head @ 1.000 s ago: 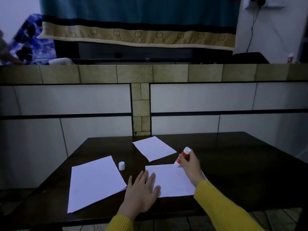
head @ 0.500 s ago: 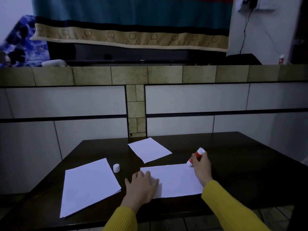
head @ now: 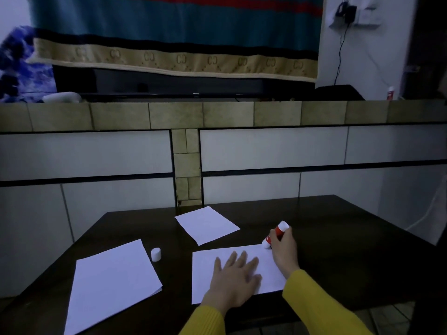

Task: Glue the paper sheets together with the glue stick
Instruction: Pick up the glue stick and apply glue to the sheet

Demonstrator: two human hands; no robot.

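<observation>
My left hand [head: 235, 278] lies flat with fingers spread, pressing the near paper sheet [head: 205, 274] onto the dark table [head: 338, 257]. My right hand [head: 284, 250] curls around the red-and-white glue stick [head: 275, 235], tilted, its tip touching the sheet's far right corner. Its white cap [head: 155, 254] stands between a left sheet [head: 111, 284] and a far sheet [head: 206, 224]. A tiled wall [head: 266, 151] rises behind.

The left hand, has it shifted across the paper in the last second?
Yes. The left hand slid right along the near sheet, from its left edge toward the middle, farther from the white cap.
</observation>
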